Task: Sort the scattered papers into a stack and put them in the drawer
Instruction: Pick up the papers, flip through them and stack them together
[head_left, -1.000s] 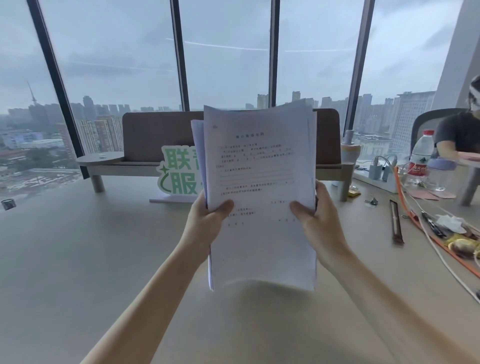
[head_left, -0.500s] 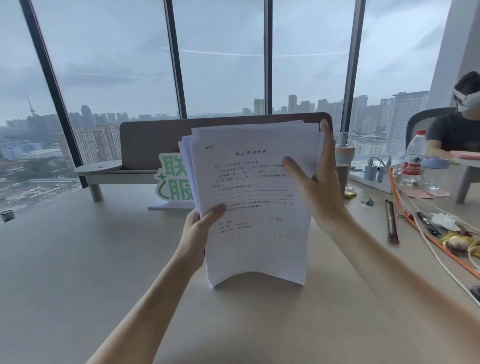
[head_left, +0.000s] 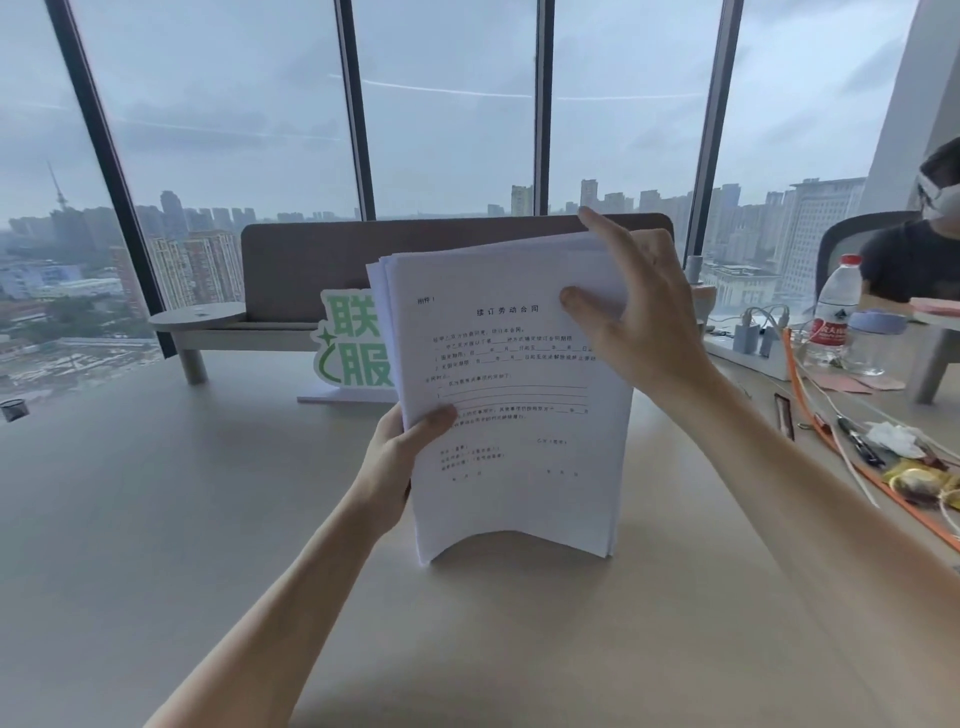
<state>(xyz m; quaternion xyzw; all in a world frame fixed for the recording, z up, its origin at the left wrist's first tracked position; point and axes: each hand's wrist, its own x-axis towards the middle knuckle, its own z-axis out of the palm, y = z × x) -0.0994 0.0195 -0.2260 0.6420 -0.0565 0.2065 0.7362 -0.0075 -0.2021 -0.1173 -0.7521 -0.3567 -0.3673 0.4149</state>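
A stack of white printed papers (head_left: 519, 467) stands upright on its bowed lower edge on the beige table (head_left: 156, 519). My left hand (head_left: 400, 457) grips the stack's left edge at mid height, thumb on the front sheet. My right hand (head_left: 628, 322) holds the top right corner, thumb on the front and fingers laid over the top edge. The sheets' top edges are slightly fanned at the upper left. No drawer is in view.
A green-and-white sign (head_left: 353, 348) stands behind the papers before a brown bench (head_left: 311, 260) at the windows. At right lie a water bottle (head_left: 834, 312), a power strip (head_left: 753, 348), orange cable (head_left: 810, 415), pens and wrappers. A seated person (head_left: 914, 260) is far right.
The stack came down until its lower edge rests on the table. My right hand slid from the right edge at mid height up to the top right corner.
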